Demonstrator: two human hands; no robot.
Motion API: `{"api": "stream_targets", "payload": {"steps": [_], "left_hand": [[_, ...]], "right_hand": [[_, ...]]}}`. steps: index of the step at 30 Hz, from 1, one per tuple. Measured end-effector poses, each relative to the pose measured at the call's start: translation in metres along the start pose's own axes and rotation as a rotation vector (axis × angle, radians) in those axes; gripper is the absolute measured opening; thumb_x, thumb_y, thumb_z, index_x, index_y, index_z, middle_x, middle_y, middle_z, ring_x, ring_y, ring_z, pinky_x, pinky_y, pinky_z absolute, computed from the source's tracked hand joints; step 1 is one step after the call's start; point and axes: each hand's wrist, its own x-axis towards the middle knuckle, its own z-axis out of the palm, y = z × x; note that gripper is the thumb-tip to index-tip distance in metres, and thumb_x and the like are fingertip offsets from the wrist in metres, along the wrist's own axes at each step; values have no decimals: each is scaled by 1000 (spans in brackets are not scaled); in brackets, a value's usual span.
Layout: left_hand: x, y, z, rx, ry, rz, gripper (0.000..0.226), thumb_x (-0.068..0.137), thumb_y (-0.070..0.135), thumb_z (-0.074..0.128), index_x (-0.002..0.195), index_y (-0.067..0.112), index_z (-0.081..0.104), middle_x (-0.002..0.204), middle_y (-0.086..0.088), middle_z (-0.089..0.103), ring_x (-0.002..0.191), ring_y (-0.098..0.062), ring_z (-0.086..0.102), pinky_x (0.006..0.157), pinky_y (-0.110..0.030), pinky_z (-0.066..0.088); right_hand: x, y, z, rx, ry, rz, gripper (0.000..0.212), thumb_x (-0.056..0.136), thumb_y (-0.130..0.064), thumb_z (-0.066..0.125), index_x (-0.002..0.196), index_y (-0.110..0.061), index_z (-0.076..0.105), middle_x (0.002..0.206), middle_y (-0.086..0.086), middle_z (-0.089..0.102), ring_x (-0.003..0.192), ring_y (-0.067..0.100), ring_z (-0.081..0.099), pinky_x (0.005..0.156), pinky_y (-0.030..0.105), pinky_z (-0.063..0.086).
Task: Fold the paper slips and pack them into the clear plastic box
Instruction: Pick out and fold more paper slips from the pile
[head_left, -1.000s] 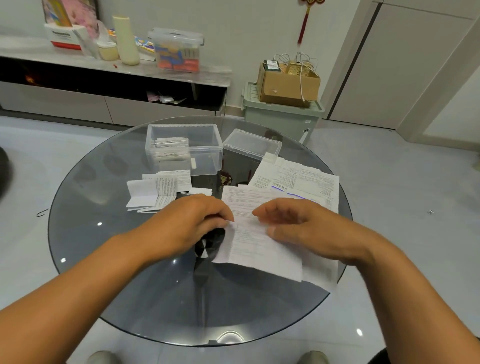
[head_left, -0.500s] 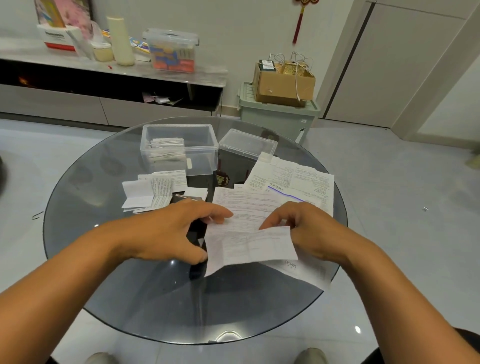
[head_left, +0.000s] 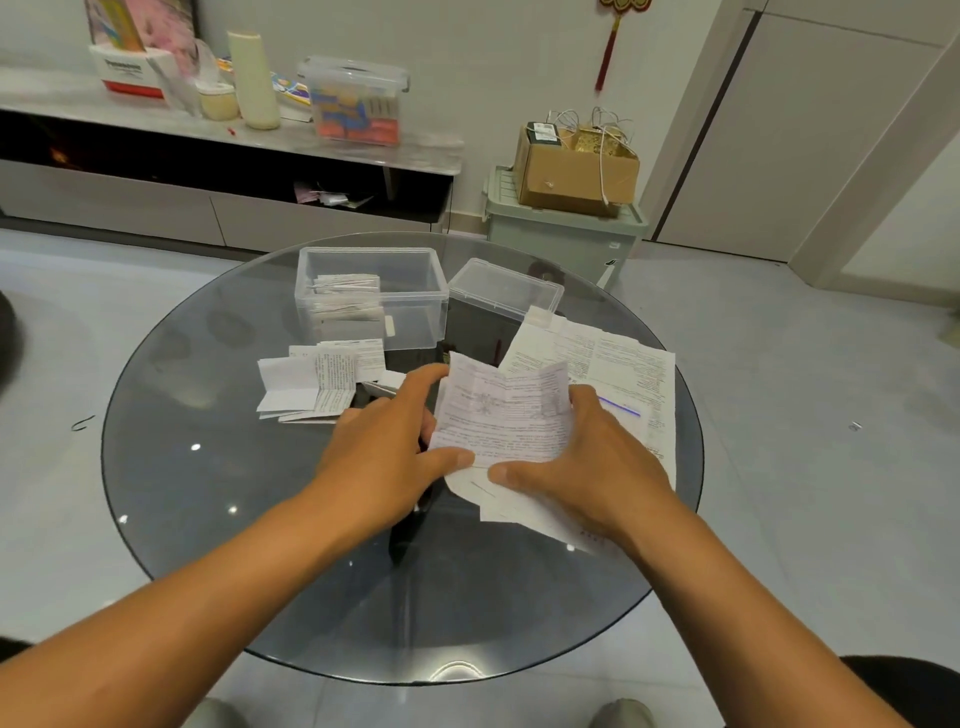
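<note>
Risk: the thin white printed paper slip (head_left: 501, 415) may crease crooked if either thumb slips — too bulky a fold would sit badly in the box.
Left hand (head_left: 387, 447): pinches the slip's left edge, thumb on its lower corner.
Right hand (head_left: 587, 462): grips the right edge, thumb underneath.
Slip: raised over the round dark glass tabletop (head_left: 208, 493), centre.
Clear plastic box (head_left: 371, 296): 11 o'clock, partly packed with folded slips.

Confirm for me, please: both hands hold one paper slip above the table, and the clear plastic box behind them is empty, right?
Not quite. The head view shows the clear plastic box already holds a stack of folded slips. The rest stands: left hand and right hand hold one paper slip above the table.
</note>
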Motion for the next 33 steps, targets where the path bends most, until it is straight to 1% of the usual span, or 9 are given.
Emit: {"api": "stream_targets", "payload": {"steps": [5,10,14,17,21,26,29,31,33], "left_hand": [[1,-3,0,61,70,11,89,85,42,78,150,52,17,106,17,50,89,-7,56,93,-38,48],[9,-7,0,308,-31,229,43,96,42,63,139,45,55,139,16,48,121,-15,40,101,-35,35],[12,-7,-1,337,-121,285,32,102,42,52,132,48,60,144,22,51,126,-13,43,103,-36,31],[12,-7,-3,297,-111,281,33,100,43,56,132,46,61,141,24,53,127,-10,43,104,-34,31],[10,-7,-4,252,-92,264,59,89,54,67,142,45,42,123,25,57,121,-10,49,95,-30,37],[9,-6,-12,75,-92,199,104,75,51,84,149,58,11,151,24,36,119,-3,56,94,-31,50],[12,-11,-11,269,-75,296,69,87,49,73,148,48,39,159,21,24,121,-7,54,93,-30,47],[16,-14,-11,341,-81,391,38,94,47,64,131,36,65,147,15,49,118,-16,57,87,-30,46],[16,-16,-10,380,-98,451,35,95,49,60,122,29,71,126,14,65,106,-19,60,85,-35,50]], "right_hand": [[7,15,-22,23,-26,157,69,71,-69,78,118,-27,48,117,-9,60,100,19,63,88,44,55],[11,20,-25,214,25,136,48,88,-64,65,75,-19,53,91,10,74,69,22,58,67,36,43],[7,12,-27,442,89,57,58,93,-67,54,84,-10,66,90,-1,76,76,19,69,76,40,54],[1,1,-28,594,126,-89,43,103,-56,45,94,-24,73,86,-13,76,78,6,72,78,29,52],[-4,-6,-18,520,6,-279,31,106,-41,46,103,-34,76,101,-22,75,97,-3,67,89,24,47],[-1,0,1,212,-81,-355,25,104,-32,55,120,-42,72,120,-31,66,110,-3,59,99,23,45],[2,3,1,154,-94,-367,33,100,-21,60,121,-43,71,114,-39,61,107,-10,55,96,17,42],[4,4,0,152,-126,-359,42,96,-15,63,123,-46,69,108,-44,55,103,-17,51,92,14,38],[6,5,-1,161,-149,-353,49,92,-15,67,128,-48,65,110,-42,54,108,-12,52,95,17,39]]}}
